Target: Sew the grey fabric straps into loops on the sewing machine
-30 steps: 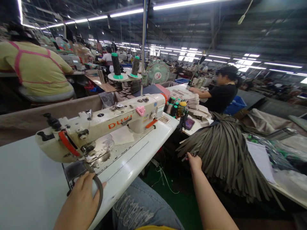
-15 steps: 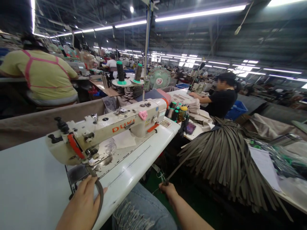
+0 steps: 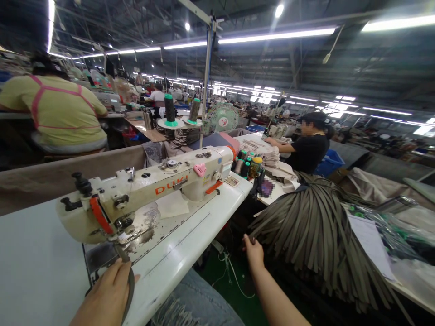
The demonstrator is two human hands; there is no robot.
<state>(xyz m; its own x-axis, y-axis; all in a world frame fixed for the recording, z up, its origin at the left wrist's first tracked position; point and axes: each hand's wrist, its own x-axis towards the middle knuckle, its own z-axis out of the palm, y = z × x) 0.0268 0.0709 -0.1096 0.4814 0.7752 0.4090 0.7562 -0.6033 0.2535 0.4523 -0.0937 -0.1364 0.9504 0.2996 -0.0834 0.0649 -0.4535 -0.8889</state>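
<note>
In the head view my left hand (image 3: 102, 294) lies on the sewing machine table, fingers together round a dark grey-brown fabric strip (image 3: 130, 290). That strip runs from beneath the presser foot area and curves down between fingers and thumb. The white sewing machine (image 3: 142, 194) stands just beyond this hand. Farther right, over the gap beside the table, my right hand (image 3: 254, 252) is closed at the left edge of a thick bundle of similar strips (image 3: 306, 226). A small dark bit shows at its fingertips, too small to name.
Behind the machine stand two thread cones (image 3: 170, 108) and a green fan (image 3: 222, 118). Thread spools (image 3: 243, 165) and stacked fabric pieces (image 3: 268, 154) lie on the neighbouring table. One co-worker in black (image 3: 309, 145) sits at right, another in yellow (image 3: 68, 108) at left. White cords (image 3: 234, 271) hang below.
My right hand has moved up and right, closer to the bundle; the strip that stretched from it to the bundle no longer shows. The left hand stays by the needle. The view has shifted slightly.
</note>
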